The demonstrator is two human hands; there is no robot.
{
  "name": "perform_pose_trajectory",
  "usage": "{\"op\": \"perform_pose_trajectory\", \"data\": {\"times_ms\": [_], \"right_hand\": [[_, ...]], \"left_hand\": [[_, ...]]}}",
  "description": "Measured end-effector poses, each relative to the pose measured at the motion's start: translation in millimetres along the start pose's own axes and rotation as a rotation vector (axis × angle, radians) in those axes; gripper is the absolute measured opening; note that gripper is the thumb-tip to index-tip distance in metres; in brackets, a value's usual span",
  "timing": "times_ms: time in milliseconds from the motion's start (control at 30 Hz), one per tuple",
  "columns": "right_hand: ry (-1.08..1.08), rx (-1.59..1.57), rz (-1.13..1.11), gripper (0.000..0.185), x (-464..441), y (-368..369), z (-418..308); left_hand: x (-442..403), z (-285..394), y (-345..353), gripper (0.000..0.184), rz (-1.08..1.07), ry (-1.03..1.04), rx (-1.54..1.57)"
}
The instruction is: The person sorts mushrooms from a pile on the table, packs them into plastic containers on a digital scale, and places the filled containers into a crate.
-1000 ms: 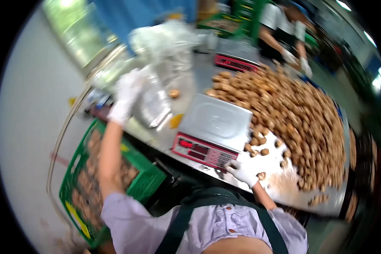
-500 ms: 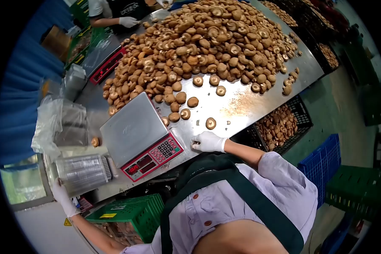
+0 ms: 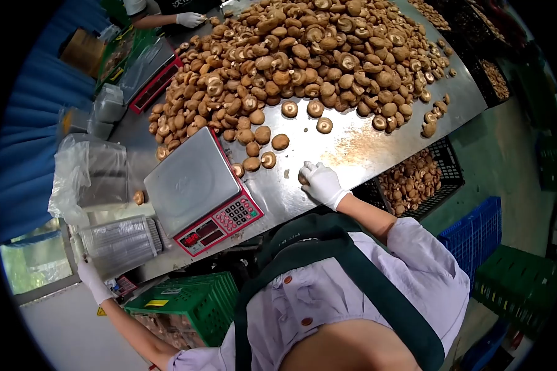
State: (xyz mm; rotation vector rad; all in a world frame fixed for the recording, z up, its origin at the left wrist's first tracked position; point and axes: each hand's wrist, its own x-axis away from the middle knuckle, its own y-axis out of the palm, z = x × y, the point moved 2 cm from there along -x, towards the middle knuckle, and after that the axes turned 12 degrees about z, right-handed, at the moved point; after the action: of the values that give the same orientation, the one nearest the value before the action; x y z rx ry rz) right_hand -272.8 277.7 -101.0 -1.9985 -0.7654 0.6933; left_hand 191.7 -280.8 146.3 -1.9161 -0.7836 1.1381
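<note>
My gloved right hand (image 3: 320, 183) is closed on a brown mushroom (image 3: 303, 178) over the metal table, right of the scale. My gloved left hand (image 3: 90, 277) is at the lower left, against the near corner of a stack of clear plastic trays (image 3: 120, 245); its fingertips are partly hidden, so its grip cannot be made out. Between my hands lies a red-framed scale (image 3: 195, 179) with a bare plate. One mushroom (image 3: 139, 197) sits beside the trays. A large heap of mushrooms (image 3: 291, 59) covers the far part of the table.
Clear plastic bags (image 3: 93, 173) lie behind the trays. A second scale (image 3: 151, 77) stands farther back, near a co-worker's gloved hand (image 3: 190, 20). Below the table edge are a green crate (image 3: 198, 300), a black crate of mushrooms (image 3: 414, 179) and a blue crate (image 3: 473, 235).
My right hand has moved right and away from the scale, and has closed on the loose mushroom there. My left hand stays beside the trays.
</note>
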Motion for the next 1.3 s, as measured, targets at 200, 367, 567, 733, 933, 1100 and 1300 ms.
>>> {"op": "perform_pose_trajectory", "data": {"times_ms": [200, 367, 567, 733, 933, 1100, 1300], "right_hand": [[-0.013, -0.066, 0.078, 0.030, -6, 16, 16], [0.340, -0.275, -0.113, 0.041, -17, -2, 31], [0.604, -0.278, 0.168, 0.054, -22, -10, 69], [0.553, -0.180, 0.304, 0.073, -39, -8, 103], [0.427, -0.192, 0.220, 0.100, -84, -2, 124], [0.300, -0.412, 0.086, 0.095, -123, -2, 120], [0.204, -0.370, -0.125, 0.093, -155, 7, 107]], "left_hand": [[-33, -68, 23, 0.034, 0.009, -0.222, 0.177], [-34, -112, -20, 0.036, 0.555, -0.405, 0.240], [60, 128, -116, 0.023, 0.837, 0.016, 0.464], [165, 280, -26, 0.042, 0.207, 0.450, 0.679], [206, 302, -16, 0.046, -0.165, 0.388, 0.601], [207, 368, -99, 0.056, -0.022, 0.239, 0.906], [247, 519, -61, 0.085, -0.577, -0.221, 1.372]]}}
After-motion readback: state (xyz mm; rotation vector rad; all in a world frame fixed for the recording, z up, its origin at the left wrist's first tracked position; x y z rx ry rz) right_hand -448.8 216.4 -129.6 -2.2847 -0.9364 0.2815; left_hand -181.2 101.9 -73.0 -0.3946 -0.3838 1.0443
